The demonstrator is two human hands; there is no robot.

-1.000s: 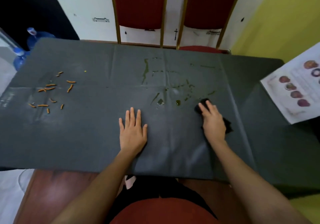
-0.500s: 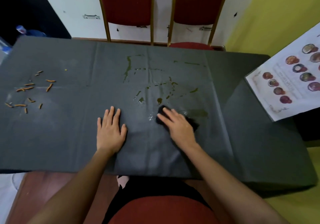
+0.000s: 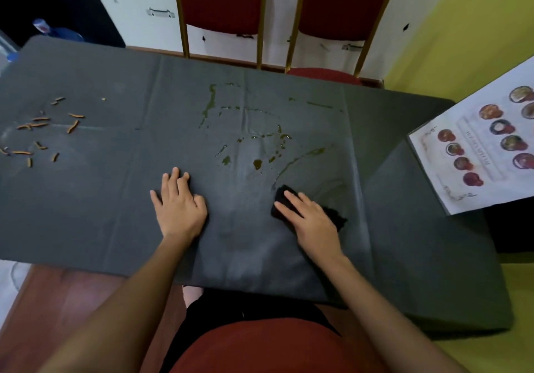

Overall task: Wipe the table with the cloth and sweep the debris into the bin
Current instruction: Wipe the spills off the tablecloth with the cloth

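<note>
A dark grey cover lies over the table point(image 3: 86, 213). My right hand point(image 3: 310, 219) presses flat on a small black cloth point(image 3: 336, 213), near the table's front right of centre. Greenish-brown liquid streaks and drops point(image 3: 257, 163) spread across the middle, just beyond the cloth. A curved wet smear point(image 3: 300, 160) runs up from the cloth. My left hand point(image 3: 179, 205) rests flat on the cover, fingers slightly bent, holding nothing. Several orange debris pieces point(image 3: 40, 130) lie scattered at the far left. No bin is in view.
Two red chairs with gold frames point(image 3: 260, 11) stand behind the table's far edge. A white printed sheet with round pictures point(image 3: 479, 153) lies at the right. A blue water bottle point(image 3: 57, 30) stands beyond the far left corner. Brown wood point(image 3: 66, 300) shows below the cover's front edge.
My right hand has slid the cloth to the left and then back right and nearer, leaving a curved wet smear. My left hand stayed on the cover, its fingers now bent.
</note>
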